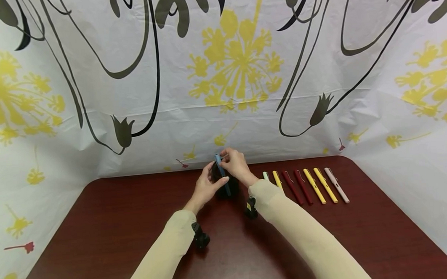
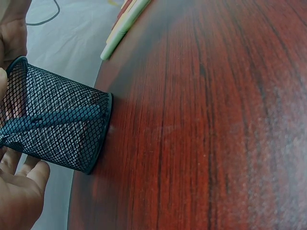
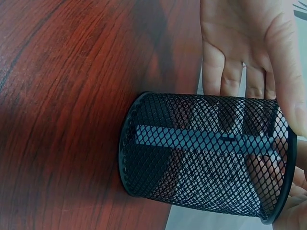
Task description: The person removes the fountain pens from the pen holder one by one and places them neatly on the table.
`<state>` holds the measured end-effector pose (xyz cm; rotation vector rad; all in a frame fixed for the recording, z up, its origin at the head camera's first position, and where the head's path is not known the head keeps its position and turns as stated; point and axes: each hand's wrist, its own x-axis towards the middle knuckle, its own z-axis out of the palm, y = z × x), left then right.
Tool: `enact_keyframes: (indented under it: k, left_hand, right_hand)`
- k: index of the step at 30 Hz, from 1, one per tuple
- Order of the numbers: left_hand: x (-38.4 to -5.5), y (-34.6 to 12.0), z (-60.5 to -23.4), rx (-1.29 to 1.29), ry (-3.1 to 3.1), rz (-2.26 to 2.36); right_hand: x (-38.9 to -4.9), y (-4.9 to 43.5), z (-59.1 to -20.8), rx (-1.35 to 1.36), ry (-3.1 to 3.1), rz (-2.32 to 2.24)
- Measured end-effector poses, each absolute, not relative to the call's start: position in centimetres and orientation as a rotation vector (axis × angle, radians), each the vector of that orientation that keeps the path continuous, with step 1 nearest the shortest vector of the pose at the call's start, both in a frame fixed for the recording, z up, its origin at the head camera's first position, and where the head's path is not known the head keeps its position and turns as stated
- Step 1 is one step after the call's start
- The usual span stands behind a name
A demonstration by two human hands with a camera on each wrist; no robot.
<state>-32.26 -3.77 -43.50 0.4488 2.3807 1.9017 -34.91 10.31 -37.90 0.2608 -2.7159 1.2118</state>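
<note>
A black mesh pen cup (image 3: 216, 187) stands upright on the table near its back edge. My left hand (image 1: 205, 189) holds the cup from the left, its thumb at the rim and its fingers along the far side in the right wrist view. A blue pen (image 1: 219, 164) stands slightly tilted inside the cup, seen through the mesh with its lower end near the base. Above the rim, my right hand (image 1: 238, 167) pinches the pen's upper end. That pinch is partly hidden in both wrist views.
Right of the cup lies a row of pens: a light green pen (image 1: 265, 176), a yellow pen (image 1: 277, 179), two dark red pens (image 1: 303, 187), two more yellow pens (image 1: 326, 185) and a pale pen (image 1: 337, 185). A patterned curtain (image 1: 192, 128) hangs behind the table (image 1: 137, 228).
</note>
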Motion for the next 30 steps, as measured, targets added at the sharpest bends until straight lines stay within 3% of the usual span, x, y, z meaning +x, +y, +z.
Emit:
enact_keyframes:
  k: [30]
  left_hand:
    - [-32.32, -3.66, -43.70, 0.448, 2.375, 1.923]
  right_hand:
    - [-34.82, 10.08, -37.83, 0.263, -2.750, 1.141]
